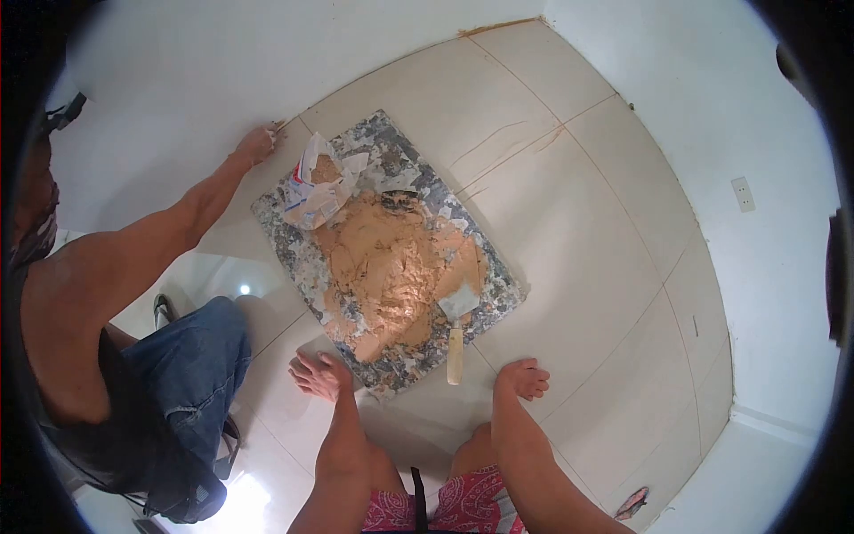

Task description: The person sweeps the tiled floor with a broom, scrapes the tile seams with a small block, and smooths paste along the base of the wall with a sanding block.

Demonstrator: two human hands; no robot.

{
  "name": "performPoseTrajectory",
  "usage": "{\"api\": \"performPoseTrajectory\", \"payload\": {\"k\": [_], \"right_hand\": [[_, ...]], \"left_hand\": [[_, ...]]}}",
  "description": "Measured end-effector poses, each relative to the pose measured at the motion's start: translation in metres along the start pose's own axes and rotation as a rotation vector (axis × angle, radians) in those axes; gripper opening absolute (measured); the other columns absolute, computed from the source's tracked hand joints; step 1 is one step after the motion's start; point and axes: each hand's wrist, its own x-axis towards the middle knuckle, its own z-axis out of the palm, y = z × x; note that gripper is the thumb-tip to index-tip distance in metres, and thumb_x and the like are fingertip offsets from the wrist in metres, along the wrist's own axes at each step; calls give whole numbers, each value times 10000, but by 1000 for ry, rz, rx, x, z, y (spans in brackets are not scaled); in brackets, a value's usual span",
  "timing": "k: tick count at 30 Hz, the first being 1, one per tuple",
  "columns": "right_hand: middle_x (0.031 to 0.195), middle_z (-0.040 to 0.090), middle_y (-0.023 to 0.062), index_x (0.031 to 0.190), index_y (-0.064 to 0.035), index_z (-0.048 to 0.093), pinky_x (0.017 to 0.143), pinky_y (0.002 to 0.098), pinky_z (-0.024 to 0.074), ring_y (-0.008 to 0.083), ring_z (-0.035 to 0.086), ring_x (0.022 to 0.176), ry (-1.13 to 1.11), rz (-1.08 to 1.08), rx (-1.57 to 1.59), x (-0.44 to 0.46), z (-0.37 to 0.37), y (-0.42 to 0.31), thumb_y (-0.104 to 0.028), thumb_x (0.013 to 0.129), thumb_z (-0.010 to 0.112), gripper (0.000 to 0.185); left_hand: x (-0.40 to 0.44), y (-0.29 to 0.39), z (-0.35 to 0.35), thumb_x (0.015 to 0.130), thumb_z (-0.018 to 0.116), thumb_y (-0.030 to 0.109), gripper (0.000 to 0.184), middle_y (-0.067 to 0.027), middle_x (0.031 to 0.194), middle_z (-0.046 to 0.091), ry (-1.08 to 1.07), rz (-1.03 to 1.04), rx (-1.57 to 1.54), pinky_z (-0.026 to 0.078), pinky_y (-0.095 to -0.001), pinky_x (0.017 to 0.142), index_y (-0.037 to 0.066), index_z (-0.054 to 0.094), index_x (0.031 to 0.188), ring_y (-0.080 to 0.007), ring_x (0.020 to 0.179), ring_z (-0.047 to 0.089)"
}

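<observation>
Evidently the tan paste (387, 267) lies heaped on the mottled board (382, 135); the scraper's (455, 345) handle overhangs the near edge, so a knock could tip it off. The left hand's (322, 376) fingers are slightly parted, the right hand's (521, 378) half curled; neither visibly holds anything.

The paste (407, 283) looks glossy, the board (384, 142) rough, the tiles (592, 240) smooth.

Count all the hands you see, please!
3: the left hand beside the speckled board, the right hand to the right of the scraper, and a co-worker's hand near the wall. The co-worker's other hand isn't visible.
</observation>
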Motion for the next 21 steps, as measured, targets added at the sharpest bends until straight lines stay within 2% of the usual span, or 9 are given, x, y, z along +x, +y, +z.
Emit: {"api": "performPoseTrajectory", "payload": {"k": [3, 21], "right_hand": [[1039, 464, 148, 976, -46, 440, 743, 465, 418, 322, 468, 956, 0, -1, -4, 1, 0, 1, -391, 857, 346, 377], [1026, 463, 140, 957, -53, 437, 729, 454, 413, 315, 466, 943, -10, -57, -30, 0, 2, 0, -392, 857, 335, 368]], "left_hand": [[-1, 0, 0, 839, 451, 330, 574, -151, 1403, 319, 4, -16, 10, 183, -461, 1063, 136, 331, 1366, -314, 1325, 230], [1, -1, 2, 835, 454, 338, 584, -185, 1394, 324, 1, -28, -22, 179, -462, 1069, 123, 349, 1368, -326, 1326, 235]]}}
